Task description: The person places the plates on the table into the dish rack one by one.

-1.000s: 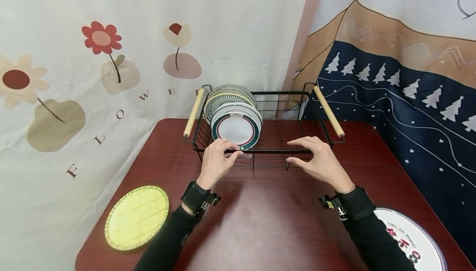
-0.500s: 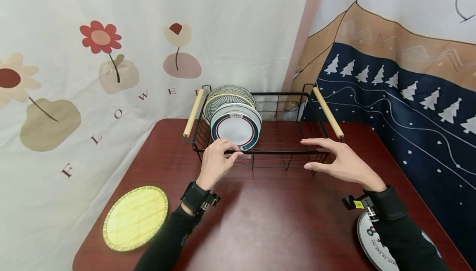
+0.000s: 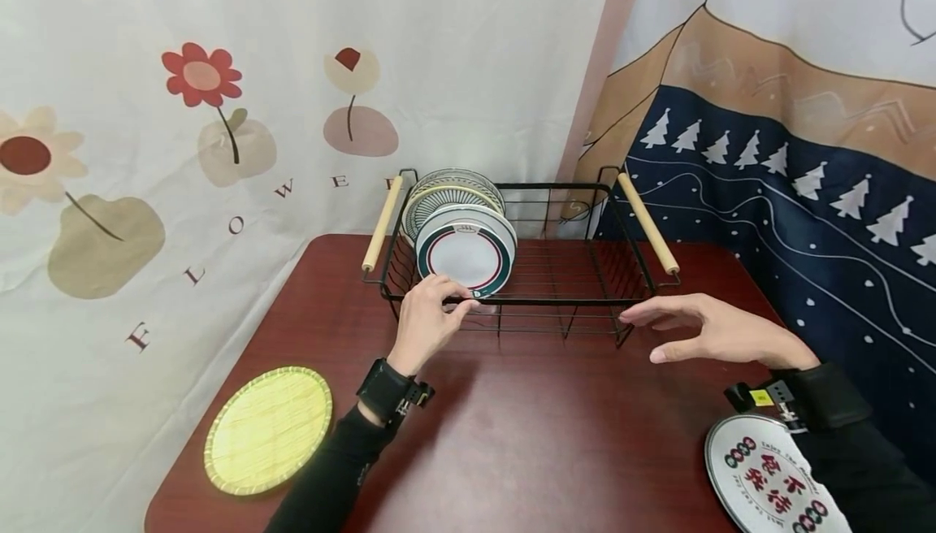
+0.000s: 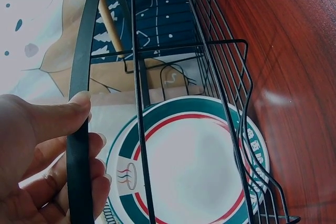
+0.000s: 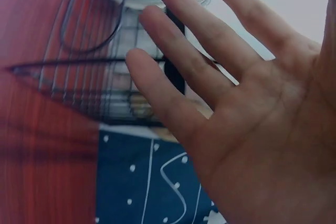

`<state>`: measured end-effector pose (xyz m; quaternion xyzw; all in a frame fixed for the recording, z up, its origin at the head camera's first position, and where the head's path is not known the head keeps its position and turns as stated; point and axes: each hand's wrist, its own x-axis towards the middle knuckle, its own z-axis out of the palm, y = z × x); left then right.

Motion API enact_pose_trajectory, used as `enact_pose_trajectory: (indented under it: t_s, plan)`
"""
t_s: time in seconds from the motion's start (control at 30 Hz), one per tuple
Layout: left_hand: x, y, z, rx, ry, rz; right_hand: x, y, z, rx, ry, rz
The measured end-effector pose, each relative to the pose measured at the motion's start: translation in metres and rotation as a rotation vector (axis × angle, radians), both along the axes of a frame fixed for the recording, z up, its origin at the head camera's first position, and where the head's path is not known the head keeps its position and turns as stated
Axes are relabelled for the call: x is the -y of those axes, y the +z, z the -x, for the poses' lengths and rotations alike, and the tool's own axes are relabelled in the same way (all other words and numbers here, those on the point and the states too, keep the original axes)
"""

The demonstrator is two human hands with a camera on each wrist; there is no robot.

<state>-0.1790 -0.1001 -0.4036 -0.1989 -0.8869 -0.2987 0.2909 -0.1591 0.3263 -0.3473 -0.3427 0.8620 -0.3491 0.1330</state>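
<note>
A black wire dish rack (image 3: 563, 302) with wooden handles stands at the back of the table. My left hand (image 3: 427, 318) pinches its front rail; in the left wrist view the thumb lies on one side of the black bar (image 4: 79, 182) and curled fingers on the other. Upright in the rack's left part, just behind that hand, is a white plate (image 3: 462, 255) with a green and red rim. Several more plates (image 3: 453, 179) with patterned rims lean behind it. My right hand (image 3: 720, 331) hovers off the rack's front right corner, fingers extended, holding nothing.
A round yellow woven mat (image 3: 269, 431) lies at the table's left. At the front right is a white round plate (image 3: 764, 468) with red characters, partly under my right sleeve. Printed curtains (image 3: 475, 54) hang behind and to the right of the table (image 3: 526, 435).
My right hand has moved right and slightly down, from in front of the rack to beyond its front right corner. The left hand keeps its grip on the rail, and the plates have not moved.
</note>
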Motion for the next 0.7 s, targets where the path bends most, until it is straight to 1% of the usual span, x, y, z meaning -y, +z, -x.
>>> enact_pose_trajectory:
  t_s: [0.17,0.3,0.43,0.53,0.7]
  plan:
    - [0.0,0.0,0.0,0.0,-0.004,-0.004,-0.013,-0.003,0.002,0.1,0.029,-0.063]
    - [-0.001,-0.001,0.0,-0.006,-0.015,-0.011,-0.026,-0.008,0.005,0.188,0.026,-0.106]
    - [0.0,0.0,-0.001,-0.02,-0.007,-0.01,-0.04,-0.018,0.01,0.287,0.035,-0.129]
    - [0.0,0.001,-0.002,-0.017,-0.003,-0.009,-0.05,-0.026,0.013,0.368,0.057,-0.141]
    - [-0.001,0.0,-0.001,-0.016,-0.006,-0.004,-0.065,-0.039,0.015,0.429,0.086,-0.157]
